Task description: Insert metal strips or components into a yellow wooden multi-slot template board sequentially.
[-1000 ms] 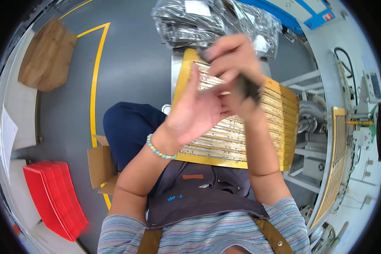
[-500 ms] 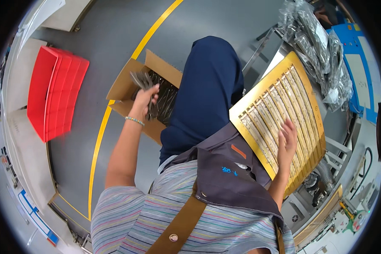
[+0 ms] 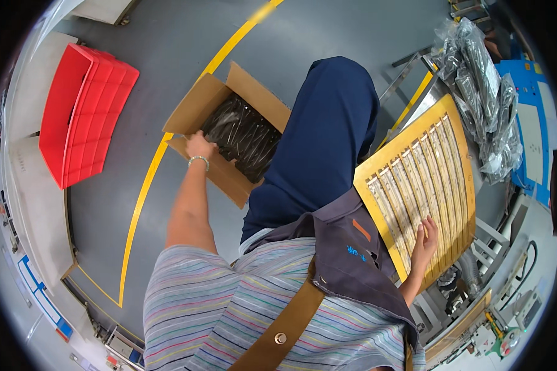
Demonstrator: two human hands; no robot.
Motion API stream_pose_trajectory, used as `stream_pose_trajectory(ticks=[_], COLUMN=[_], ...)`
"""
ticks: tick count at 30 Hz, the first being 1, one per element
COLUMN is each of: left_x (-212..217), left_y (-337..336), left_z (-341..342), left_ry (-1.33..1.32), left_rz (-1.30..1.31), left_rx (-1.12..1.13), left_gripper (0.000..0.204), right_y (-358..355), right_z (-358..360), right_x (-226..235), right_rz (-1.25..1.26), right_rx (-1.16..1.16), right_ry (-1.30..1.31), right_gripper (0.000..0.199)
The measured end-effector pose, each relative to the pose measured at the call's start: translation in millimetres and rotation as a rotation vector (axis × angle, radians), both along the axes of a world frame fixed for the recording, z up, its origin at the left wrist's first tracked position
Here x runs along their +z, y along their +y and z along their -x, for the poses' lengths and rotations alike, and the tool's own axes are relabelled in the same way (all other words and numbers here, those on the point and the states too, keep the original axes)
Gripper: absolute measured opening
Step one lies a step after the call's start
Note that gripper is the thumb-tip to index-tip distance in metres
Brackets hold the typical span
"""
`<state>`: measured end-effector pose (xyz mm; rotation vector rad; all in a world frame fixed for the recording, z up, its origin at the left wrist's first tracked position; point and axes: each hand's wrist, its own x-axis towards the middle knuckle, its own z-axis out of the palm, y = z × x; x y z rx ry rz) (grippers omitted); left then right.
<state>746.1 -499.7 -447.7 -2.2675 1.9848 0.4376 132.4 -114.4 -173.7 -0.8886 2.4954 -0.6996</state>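
My left hand (image 3: 201,146), with a beaded bracelet at the wrist, is closed at the near left edge of an opened cardboard box (image 3: 192,112), seemingly gripping its flap; the fingertips are partly hidden. Inside the box lie many thin, dark metal strips (image 3: 244,133) in a loose heap, some with clear film over them. On the right, a yellow board (image 3: 371,180) leans tilted beside my lap, bearing rows of narrow light strips with slots between. Over the lower part of the board is my right hand (image 3: 424,242), fingers stretched out and holding nothing.
A red plastic crate (image 3: 99,117) stands at the left beside light cabinets. Yellow tape lines (image 3: 141,210) run along the grey floor. My raised knee (image 3: 319,130) is between the box and the board. Clear plastic bags of parts (image 3: 476,93) lie at the far right near a blue panel (image 3: 526,117).
My left hand has moved down and left to the box edge; the bunch of metal strips it held no longer shows in it. My right hand remains over the board. The view has shifted slightly.
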Motion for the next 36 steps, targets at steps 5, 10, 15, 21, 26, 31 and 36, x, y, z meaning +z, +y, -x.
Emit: stream_pose_trajectory(ticks=[5,10,15,21,26,31,36], left_x=[22,53,238,287,203,208,214], left_y=[-58,-106,-80,18,85,78,69], left_z=[7,95,310,527,595,590,595], left_ry=[-0.163,0.694,1.228,1.252,0.935,0.57,0.566], left_rz=[0.102,0.19,0.406,0.114,0.173,0.165,0.145], left_rx=[0.243,0.127,-0.133,-0.791,-0.925,-1.122,-1.136], left_gripper=[0.062,0.057,0.033,0.03,0.063,0.071,0.071], right_y=[-13,-36,-112,-233,-307,-340,-347], right_z=[2,33,142,298,405,448,476], right_x=[2,19,75,127,81,64,82], right_rz=[0.02,0.119,0.373,0.643,0.386,0.153,0.131], right_rx=[0.063,0.145,-0.011,-0.005,-0.089,-0.108,0.057], right_ry=[0.001,0.091,0.124,0.076,0.342,0.62,0.466], right_gripper=[0.026,0.024,0.031,0.035,0.04,0.061,0.087])
